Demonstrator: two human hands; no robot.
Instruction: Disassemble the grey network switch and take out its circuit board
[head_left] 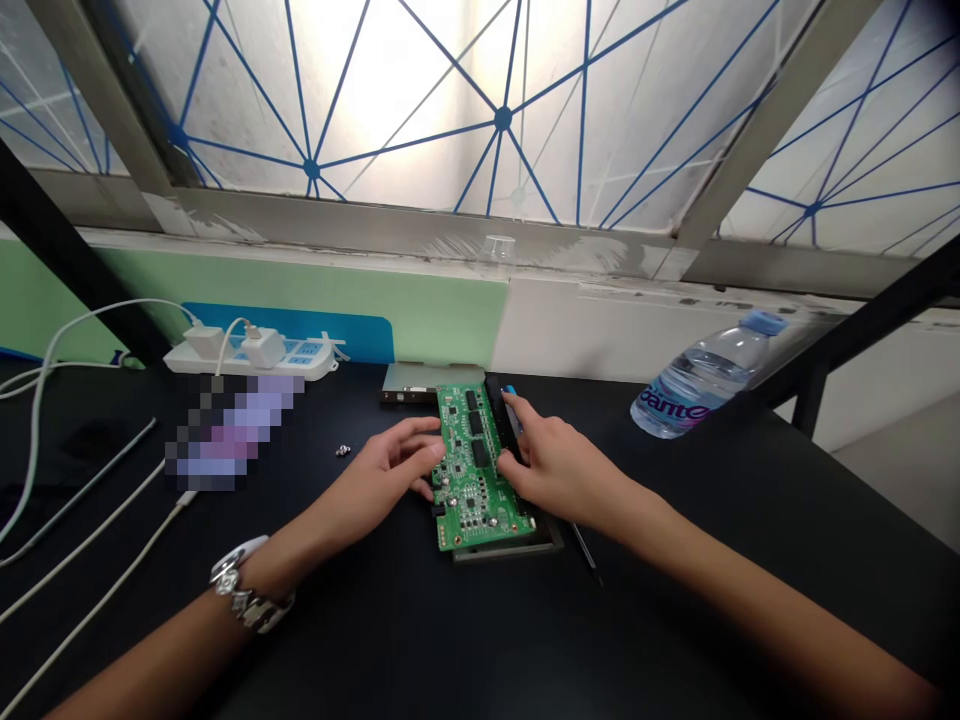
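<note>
A green circuit board [469, 505] stands tilted above the black table, between my two hands. My left hand [394, 458] grips its left edge, the thumb on the face and the fingers partly behind it. Along the right edge runs a long black connector strip [504, 415]. My right hand [551, 450] holds the board at that strip, with thumb and index finger pressed on it. Beneath the board a grey metal frame [510, 550] shows at the bottom. A thin screwdriver-like shaft [589, 558] lies just right of the frame, its upper part hidden by my right hand.
Behind the board lies a flat metal case [420, 380]. Small screws [343, 450] sit left of my left hand. A power strip [300, 358] with plugged chargers and white cables occupies the left, near a blurred-out phone-like item [236, 435]. A water bottle [705, 380] leans at the right.
</note>
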